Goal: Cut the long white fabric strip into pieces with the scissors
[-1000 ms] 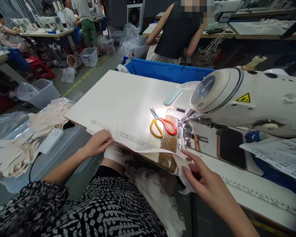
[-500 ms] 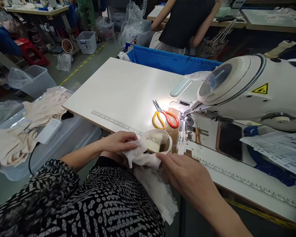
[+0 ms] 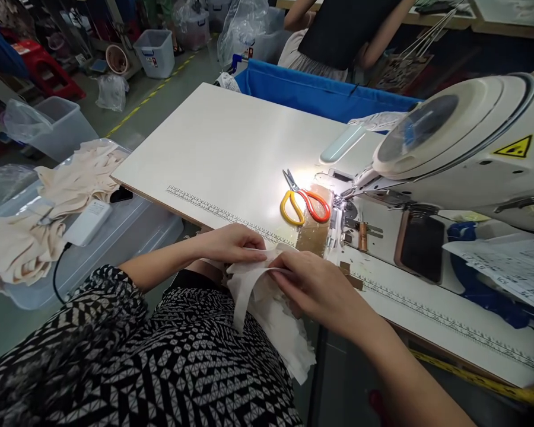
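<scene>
Both hands pinch a piece of white fabric (image 3: 267, 296) at the front edge of the sewing table (image 3: 231, 148). My left hand (image 3: 234, 243) grips its upper left part, thumb pressed against the fingers. Close beside it, my right hand (image 3: 311, 281) is closed on the fabric's right side. A narrow white strip hangs down between the hands, and the rest drapes over my lap. Just beyond the hands lie scissors (image 3: 305, 198) with one yellow and one orange handle, blades slightly apart. To their right stands the lit sewing machine (image 3: 454, 130).
A phone (image 3: 420, 243) and printed paper sheets (image 3: 507, 267) lie right of the needle area. At left, a clear plastic bin (image 3: 155, 237) carries cream fabric pieces (image 3: 80, 184) and a white power bank (image 3: 88, 222). Behind the table are a blue fabric trough (image 3: 320, 89) and a seated person.
My hands have come closer together. The white loop that stood open between them has collapsed, and a strip now hangs down. The camera view has shifted slightly.
</scene>
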`<state>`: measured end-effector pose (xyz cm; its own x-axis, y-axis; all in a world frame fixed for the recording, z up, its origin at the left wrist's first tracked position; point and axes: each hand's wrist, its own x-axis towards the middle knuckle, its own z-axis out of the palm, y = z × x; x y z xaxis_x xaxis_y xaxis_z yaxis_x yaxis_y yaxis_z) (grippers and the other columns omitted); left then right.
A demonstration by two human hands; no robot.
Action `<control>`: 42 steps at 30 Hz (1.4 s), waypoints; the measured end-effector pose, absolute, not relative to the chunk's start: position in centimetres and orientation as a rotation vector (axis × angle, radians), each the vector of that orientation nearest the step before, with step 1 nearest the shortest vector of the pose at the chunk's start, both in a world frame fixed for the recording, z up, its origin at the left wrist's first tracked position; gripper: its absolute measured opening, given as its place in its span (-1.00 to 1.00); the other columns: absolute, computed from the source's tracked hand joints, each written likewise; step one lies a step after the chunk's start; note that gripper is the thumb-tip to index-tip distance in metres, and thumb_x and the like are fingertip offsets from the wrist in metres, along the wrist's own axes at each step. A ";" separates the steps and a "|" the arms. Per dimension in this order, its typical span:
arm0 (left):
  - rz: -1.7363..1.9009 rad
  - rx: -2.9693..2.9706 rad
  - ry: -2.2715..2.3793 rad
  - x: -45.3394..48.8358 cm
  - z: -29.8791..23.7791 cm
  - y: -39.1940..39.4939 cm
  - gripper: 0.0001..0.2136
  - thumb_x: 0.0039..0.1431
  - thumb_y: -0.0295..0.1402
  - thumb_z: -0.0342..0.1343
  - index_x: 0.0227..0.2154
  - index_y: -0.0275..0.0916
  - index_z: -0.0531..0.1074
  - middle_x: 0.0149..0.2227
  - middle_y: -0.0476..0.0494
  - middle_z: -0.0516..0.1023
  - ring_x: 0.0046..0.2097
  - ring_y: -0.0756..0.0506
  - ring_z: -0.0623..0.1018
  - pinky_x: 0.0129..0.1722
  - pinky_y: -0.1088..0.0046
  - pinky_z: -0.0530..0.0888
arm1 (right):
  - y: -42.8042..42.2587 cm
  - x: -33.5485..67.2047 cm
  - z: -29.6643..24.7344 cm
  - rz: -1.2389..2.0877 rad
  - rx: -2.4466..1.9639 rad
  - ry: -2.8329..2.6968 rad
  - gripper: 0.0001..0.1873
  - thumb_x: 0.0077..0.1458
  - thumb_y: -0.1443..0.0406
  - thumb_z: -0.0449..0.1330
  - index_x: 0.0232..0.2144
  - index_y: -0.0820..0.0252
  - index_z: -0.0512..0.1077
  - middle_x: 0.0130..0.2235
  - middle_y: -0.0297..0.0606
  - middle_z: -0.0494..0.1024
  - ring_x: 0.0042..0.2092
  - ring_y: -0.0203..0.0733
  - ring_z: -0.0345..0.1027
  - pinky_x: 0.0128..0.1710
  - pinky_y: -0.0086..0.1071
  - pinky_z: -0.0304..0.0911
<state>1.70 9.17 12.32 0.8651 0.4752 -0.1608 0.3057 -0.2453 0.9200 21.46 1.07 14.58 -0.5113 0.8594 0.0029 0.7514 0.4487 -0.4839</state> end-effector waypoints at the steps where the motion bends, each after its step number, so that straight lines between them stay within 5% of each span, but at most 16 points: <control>1: 0.170 1.856 0.581 1.8 12.4 9.2 -0.78 0.18 -0.26 0.00 -0.47 -0.30 0.37 -0.55 0.04 0.29 -0.48 0.08 0.23 -0.49 0.56 0.16 | 1.2 21.4 14.6 0.640 -1.415 -2.444 -0.83 0.20 0.31 -0.02 -0.45 0.12 0.27 -0.44 -0.30 0.47 -0.40 -0.21 0.31 -0.43 -0.37 0.13; 13: 0.097 2.012 0.536 2.5 12.3 9.4 -0.79 0.19 -0.31 -0.04 -0.46 -0.30 0.39 -0.57 0.04 0.29 -0.51 0.08 0.23 -0.49 0.54 0.14 | 1.9 21.2 14.0 0.649 -1.565 -2.389 -0.84 0.16 0.31 0.04 -0.48 0.12 0.27 -0.49 -0.32 0.46 -0.45 -0.22 0.31 -0.52 -0.40 0.08; 18: 0.082 2.197 0.550 2.9 12.3 9.2 -0.75 0.16 -0.19 0.02 -0.46 -0.28 0.38 -0.58 0.04 0.27 -0.51 0.05 0.22 -0.50 0.49 0.11 | 1.8 21.3 13.5 0.683 -1.625 -2.325 -0.84 0.14 0.32 0.05 -0.50 0.13 0.25 -0.48 -0.32 0.47 -0.49 -0.26 0.30 -0.55 -0.41 0.05; 22: -0.002 2.183 0.449 2.9 12.2 9.8 -0.87 0.16 -0.36 -0.01 -0.42 -0.29 0.37 -0.58 0.04 0.27 -0.52 0.05 0.23 -0.50 0.48 0.13 | 1.5 21.5 13.4 0.800 -1.644 -2.264 -0.80 0.18 0.29 0.05 -0.51 0.12 0.24 -0.50 -0.33 0.43 -0.50 -0.27 0.28 -0.54 -0.42 0.06; 28: -0.051 1.886 0.293 2.9 11.7 10.7 -0.90 0.13 -0.44 -0.06 -0.34 -0.27 0.35 -0.49 0.03 0.31 -0.46 0.04 0.26 -0.45 0.51 0.21 | 1.0 21.9 13.5 0.926 -1.429 -2.124 -0.78 0.24 0.22 -0.01 -0.43 0.15 0.28 -0.11 -0.17 0.43 -0.29 -0.24 0.32 -0.43 -0.40 0.18; 33: -0.029 1.883 0.307 3.3 11.2 10.4 -0.90 0.13 -0.39 -0.04 -0.36 -0.29 0.33 -0.44 0.00 0.32 -0.39 0.03 0.29 -0.42 0.51 0.24 | 0.5 22.1 12.6 1.047 -1.530 -1.999 -0.78 0.23 0.16 -0.01 -0.40 0.14 0.28 -0.46 -0.37 0.34 -0.43 -0.27 0.19 -0.47 -0.41 0.13; 37: -0.033 1.898 0.343 3.5 10.9 10.2 -0.77 0.16 -0.19 0.02 -0.32 -0.29 0.35 -0.43 -0.02 0.34 -0.39 0.02 0.30 -0.42 0.50 0.24 | 0.4 22.0 12.2 1.052 -1.568 -1.951 -0.75 0.21 0.14 -0.02 -0.42 0.14 0.25 -0.45 -0.37 0.32 -0.43 -0.27 0.16 -0.47 -0.41 0.10; 42: -0.065 1.878 0.330 3.6 10.9 10.4 -0.75 0.19 -0.18 -0.02 -0.41 -0.29 0.32 -0.49 0.01 0.27 -0.43 0.03 0.25 -0.44 0.50 0.20 | 0.4 21.8 12.4 1.018 -1.627 -1.962 -0.75 0.20 0.13 -0.03 -0.43 0.14 0.23 -0.47 -0.37 0.31 -0.45 -0.27 0.14 -0.48 -0.40 0.05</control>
<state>3.62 10.42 10.85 0.9587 0.1946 -0.2076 0.2585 -0.2906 0.9213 21.81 0.36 12.38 -0.2471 0.9578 -0.1467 0.6713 0.0600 -0.7388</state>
